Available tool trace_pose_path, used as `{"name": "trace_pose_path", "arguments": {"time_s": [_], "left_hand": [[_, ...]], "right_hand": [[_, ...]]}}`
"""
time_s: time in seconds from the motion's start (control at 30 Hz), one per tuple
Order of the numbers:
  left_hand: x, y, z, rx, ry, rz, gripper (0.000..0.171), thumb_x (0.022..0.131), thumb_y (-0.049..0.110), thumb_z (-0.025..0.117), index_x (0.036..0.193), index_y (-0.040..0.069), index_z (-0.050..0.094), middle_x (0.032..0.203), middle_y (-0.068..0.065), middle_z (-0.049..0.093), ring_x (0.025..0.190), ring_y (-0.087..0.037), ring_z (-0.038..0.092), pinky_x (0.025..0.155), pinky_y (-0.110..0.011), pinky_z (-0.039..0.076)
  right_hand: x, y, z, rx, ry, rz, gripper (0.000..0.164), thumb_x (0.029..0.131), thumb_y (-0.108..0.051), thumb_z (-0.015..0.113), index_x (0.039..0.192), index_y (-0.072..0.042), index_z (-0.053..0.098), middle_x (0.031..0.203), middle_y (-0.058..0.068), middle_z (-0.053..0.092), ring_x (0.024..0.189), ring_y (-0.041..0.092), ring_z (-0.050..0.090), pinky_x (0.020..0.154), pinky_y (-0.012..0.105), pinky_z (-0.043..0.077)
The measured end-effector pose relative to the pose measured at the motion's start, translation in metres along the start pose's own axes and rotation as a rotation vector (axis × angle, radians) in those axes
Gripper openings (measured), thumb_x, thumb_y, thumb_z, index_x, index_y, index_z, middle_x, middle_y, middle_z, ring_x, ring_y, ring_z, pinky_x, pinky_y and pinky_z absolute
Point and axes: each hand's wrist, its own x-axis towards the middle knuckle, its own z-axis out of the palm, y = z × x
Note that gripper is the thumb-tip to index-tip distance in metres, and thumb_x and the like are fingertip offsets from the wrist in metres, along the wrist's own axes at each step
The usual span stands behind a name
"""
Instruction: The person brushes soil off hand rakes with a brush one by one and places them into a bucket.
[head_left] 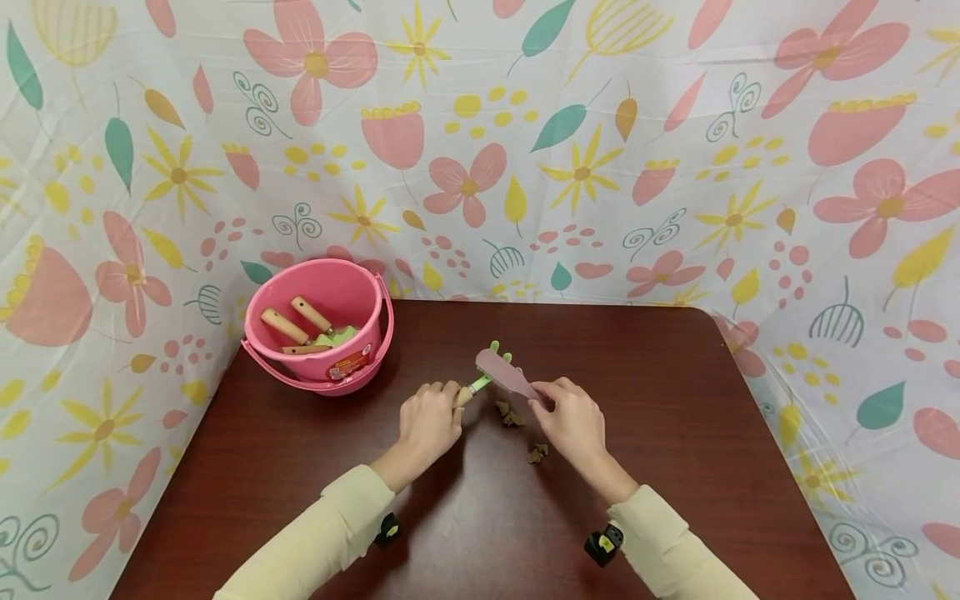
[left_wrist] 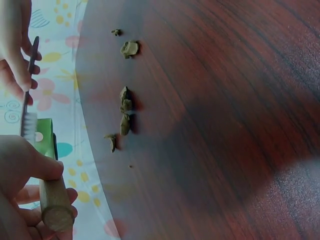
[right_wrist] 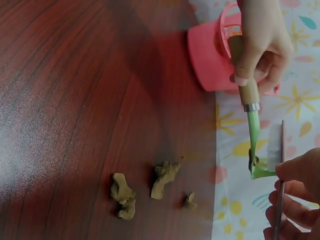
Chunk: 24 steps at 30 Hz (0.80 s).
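My left hand [head_left: 431, 421] grips the wooden handle of a small green garden rake [head_left: 481, 382], its head held up over the table. In my right hand [head_left: 574, 419] is a mauve brush [head_left: 504, 372], pinched by its handle. The white bristles [right_wrist: 274, 147] face the rake's green head [right_wrist: 262, 170] and sit right at it in the right wrist view. A dark bit of clay-like material clings to the rake head there. Below the tools, several brown clumps [head_left: 510, 413] lie on the table, with another clump [head_left: 537, 453] nearer me.
A pink bucket [head_left: 352, 382] stands at the back left of the dark wooden table [head_left: 637, 358]. Inside it are wooden-handled tools [head_left: 311, 314] with green parts. A flower-printed curtain [head_left: 465, 100] hangs behind and along both sides.
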Motion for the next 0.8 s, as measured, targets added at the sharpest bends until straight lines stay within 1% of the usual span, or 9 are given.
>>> {"name": "trace_pose_path", "arguments": {"time_s": [0.2, 0.5, 0.67, 0.8], "left_hand": [[-0.002, 0.001, 0.0, 0.018, 0.016, 0.009, 0.022, 0.071, 0.025, 0.074, 0.088, 0.015, 0.062, 0.071, -0.001, 0.059, 0.066, -0.021, 0.058, 0.049, -0.037, 0.047], [-0.003, 0.004, -0.001, -0.009, 0.053, -0.001, 0.023, 0.071, 0.024, 0.074, 0.09, 0.015, 0.063, 0.071, -0.001, 0.058, 0.067, -0.022, 0.058, 0.049, -0.037, 0.046], [-0.003, 0.004, 0.001, -0.003, 0.087, -0.005, 0.024, 0.07, 0.023, 0.074, 0.09, 0.015, 0.064, 0.071, -0.001, 0.058, 0.066, -0.022, 0.057, 0.05, -0.036, 0.046], [-0.002, 0.004, 0.001, 0.016, 0.112, -0.002, 0.025, 0.068, 0.021, 0.075, 0.09, 0.015, 0.065, 0.071, -0.001, 0.058, 0.066, -0.021, 0.057, 0.051, -0.035, 0.046]], "right_hand": [[0.001, -0.003, 0.005, -0.021, -0.001, -0.004, 0.021, 0.074, -0.018, 0.073, 0.095, -0.02, 0.073, 0.081, -0.001, 0.065, 0.063, 0.016, 0.057, 0.05, 0.038, 0.046], [0.004, -0.011, 0.009, -0.081, 0.032, -0.018, 0.019, 0.075, -0.02, 0.072, 0.094, -0.018, 0.073, 0.081, 0.001, 0.065, 0.064, 0.02, 0.059, 0.046, 0.039, 0.046], [0.005, -0.016, 0.008, -0.108, 0.012, -0.009, 0.018, 0.075, -0.02, 0.071, 0.093, -0.016, 0.073, 0.079, 0.002, 0.065, 0.059, 0.02, 0.057, 0.041, 0.036, 0.042], [0.007, -0.02, 0.005, -0.12, -0.015, 0.003, 0.018, 0.075, -0.019, 0.071, 0.093, -0.015, 0.074, 0.075, 0.003, 0.063, 0.051, 0.017, 0.052, 0.037, 0.031, 0.036]]}}
